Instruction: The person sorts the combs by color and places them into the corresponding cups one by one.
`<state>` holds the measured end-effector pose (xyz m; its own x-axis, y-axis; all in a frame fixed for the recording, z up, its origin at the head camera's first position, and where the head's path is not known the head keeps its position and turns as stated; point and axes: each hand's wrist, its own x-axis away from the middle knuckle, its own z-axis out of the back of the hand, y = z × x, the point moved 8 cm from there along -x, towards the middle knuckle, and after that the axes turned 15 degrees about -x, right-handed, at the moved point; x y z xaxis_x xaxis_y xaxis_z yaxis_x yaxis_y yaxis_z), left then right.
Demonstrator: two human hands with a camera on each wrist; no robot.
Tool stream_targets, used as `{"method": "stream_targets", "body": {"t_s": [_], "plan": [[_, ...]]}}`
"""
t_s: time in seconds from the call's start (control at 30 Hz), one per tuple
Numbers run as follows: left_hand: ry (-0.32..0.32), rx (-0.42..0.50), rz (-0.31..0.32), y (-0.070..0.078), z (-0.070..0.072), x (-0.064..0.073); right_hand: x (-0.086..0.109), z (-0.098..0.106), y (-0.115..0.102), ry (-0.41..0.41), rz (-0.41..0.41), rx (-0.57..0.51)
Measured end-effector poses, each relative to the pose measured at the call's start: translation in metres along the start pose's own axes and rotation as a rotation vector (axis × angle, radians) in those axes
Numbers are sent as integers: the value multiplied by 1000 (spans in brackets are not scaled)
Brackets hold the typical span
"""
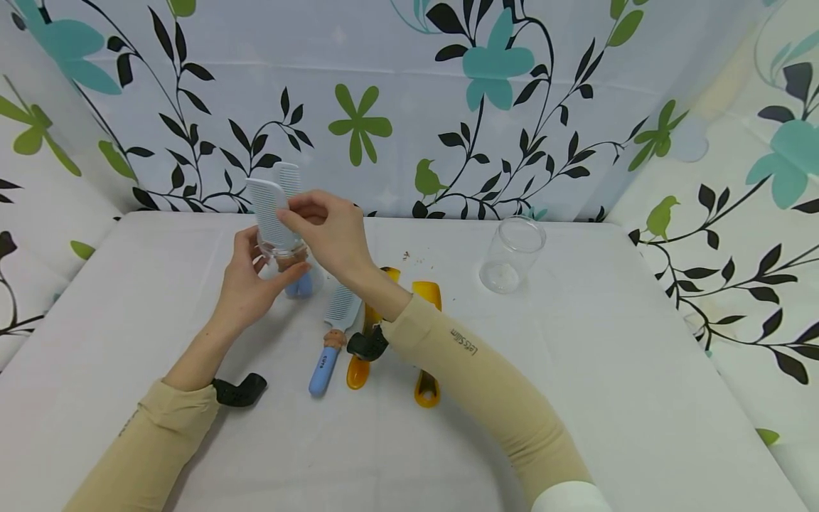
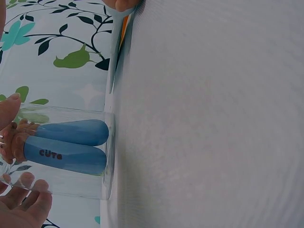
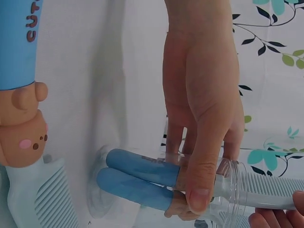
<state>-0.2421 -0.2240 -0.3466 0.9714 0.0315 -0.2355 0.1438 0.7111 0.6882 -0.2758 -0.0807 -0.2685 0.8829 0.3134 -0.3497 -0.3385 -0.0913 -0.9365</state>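
A clear jar (image 2: 105, 187) stands upright at the back left of the table, and my left hand (image 1: 246, 281) grips its sides. Inside it are two light-blue combs (image 1: 264, 213) with their toothed ends up; their blue handles (image 2: 66, 154) and brown animal-head necks show through the wall. With thumb and fingers, my right hand (image 1: 335, 231) pinches the toothed part of one comb above the rim. A third comb (image 1: 324, 370) of the same kind lies on the table below the right wrist, its teeth pointing away from me.
Two yellow-orange items, one a long piece with a rounded end (image 1: 358, 373), the other with a dark middle (image 1: 427, 295), lie partly under my right forearm. Another clear jar (image 1: 512, 252) stands at the back right. Small brown crumbs (image 1: 406, 256) dot the cloth. Patterned curtains (image 1: 397, 142) border the table.
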Motion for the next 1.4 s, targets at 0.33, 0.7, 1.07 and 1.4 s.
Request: {"method": "stream_targets", "body": {"t_s": [0.33, 0.7, 1.07, 1.4], "plan": [[4, 6, -12, 2, 1, 0, 4, 3, 1, -16, 17, 0], [7, 3, -6, 1, 0, -1, 6, 13, 0, -3, 31, -7], [10, 0, -19, 2, 0, 0, 10, 28, 2, 7, 56, -13], [4, -11, -7, 2, 1, 0, 15, 43, 3, 35, 80, -15]]}}
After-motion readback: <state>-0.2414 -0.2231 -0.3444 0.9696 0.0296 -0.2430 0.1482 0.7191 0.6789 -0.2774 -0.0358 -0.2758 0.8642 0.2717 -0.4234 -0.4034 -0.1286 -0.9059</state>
